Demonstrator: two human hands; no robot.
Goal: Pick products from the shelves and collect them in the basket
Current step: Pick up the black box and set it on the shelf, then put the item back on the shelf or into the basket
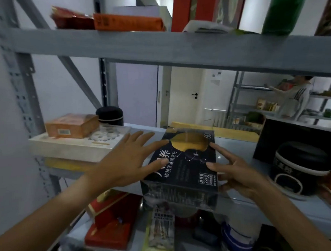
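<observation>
Head view: a dark box (183,162) with a gold oval on its lid lies flat at the front edge of the middle shelf (234,143), partly overhanging it, with the left hand (124,162) at its left side and the right hand (235,171) at its right, both with fingers straight and spread, fingertips touching the box's top and edges but not curled round it. The two-sided placement is judged a bracketing hold, suited to drawing so wide a carton off the shelf level. No basket is in view; a black tub (301,167) stands just right, and an orange box (71,125) rests on a white flat box (77,143) to the left.
</observation>
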